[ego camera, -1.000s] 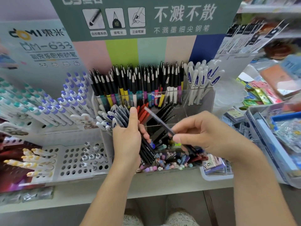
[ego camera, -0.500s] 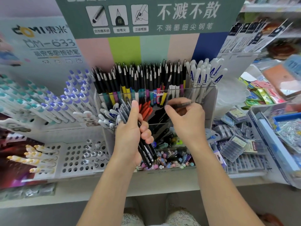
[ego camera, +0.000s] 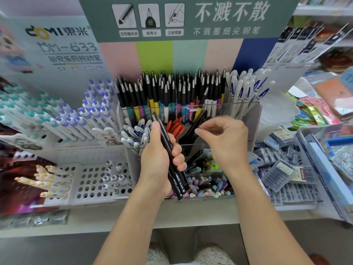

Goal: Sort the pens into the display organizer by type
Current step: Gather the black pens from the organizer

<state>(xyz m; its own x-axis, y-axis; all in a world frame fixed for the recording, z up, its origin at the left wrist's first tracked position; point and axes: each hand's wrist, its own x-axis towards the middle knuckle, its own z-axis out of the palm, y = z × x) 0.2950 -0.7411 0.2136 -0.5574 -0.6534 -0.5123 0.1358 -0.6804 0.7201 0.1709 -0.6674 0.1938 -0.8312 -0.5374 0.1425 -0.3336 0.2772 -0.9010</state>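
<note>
Right hand (ego camera: 224, 139) had just dropped its black pen into the organizer (ego camera: 193, 144)'s middle black slot, fingers now loosely curled, empty. Left hand (ego camera: 159, 159) still gripped the black pen bundle (ego camera: 174, 169), so more sorting to go.

A bundle of black pens (ego camera: 172, 155) is gripped in the left hand (ego camera: 158, 159), held steeply, tips down toward the wrist. Beyond its fingertips, red pens (ego camera: 174, 128) and loose black pens (ego camera: 193, 131) are seen in adjoining compartments of the clear display organizer (ego camera: 238, 106), just below the right hand (ego camera: 225, 140). White-and-blue pens (ego camera: 136, 135) are stacked left of the thumb.
</note>
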